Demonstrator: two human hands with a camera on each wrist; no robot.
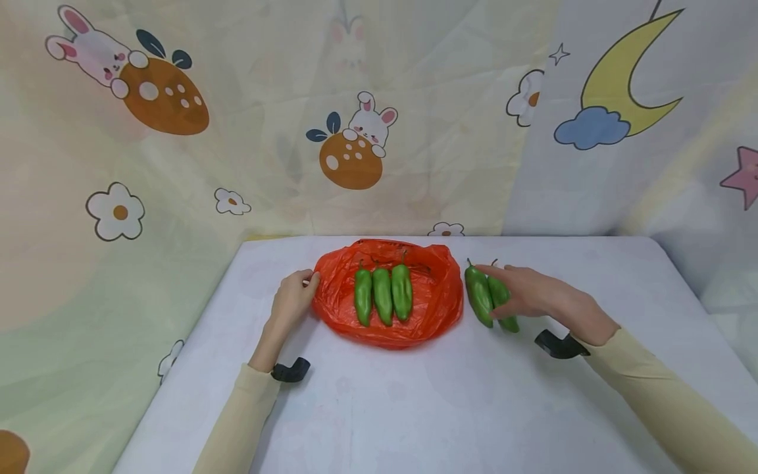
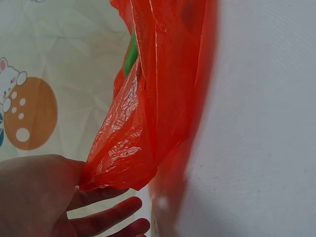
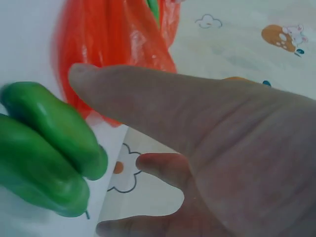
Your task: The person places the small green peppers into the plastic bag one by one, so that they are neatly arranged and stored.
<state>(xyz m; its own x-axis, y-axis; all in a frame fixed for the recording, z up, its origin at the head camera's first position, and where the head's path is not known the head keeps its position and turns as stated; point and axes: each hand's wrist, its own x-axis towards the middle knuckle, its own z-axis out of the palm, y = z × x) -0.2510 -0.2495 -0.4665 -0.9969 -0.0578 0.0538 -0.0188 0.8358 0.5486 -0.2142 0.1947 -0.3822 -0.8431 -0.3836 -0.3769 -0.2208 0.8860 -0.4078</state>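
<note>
A red plastic bag (image 1: 387, 337) lies spread wide on the table, with three green peppers (image 1: 382, 295) side by side on it, stems toward the back. My left hand (image 1: 294, 293) pinches the bag's left edge between thumb and finger; the left wrist view shows the film (image 2: 121, 153) drawn to that pinch, the other fingers loose. Right of the bag lie two more green peppers (image 1: 478, 295). Over them hovers my right hand (image 1: 524, 291), thumb and fingers spread apart. In the right wrist view the thumb passes above these peppers (image 3: 54, 128), nothing between thumb and fingers.
The white table (image 1: 379, 408) ends at the back against a hanging cloth (image 1: 444, 131) printed with rabbits, flowers and a moon. Cloth also hangs along the left side. Each wrist wears a black strap mount (image 1: 290, 370).
</note>
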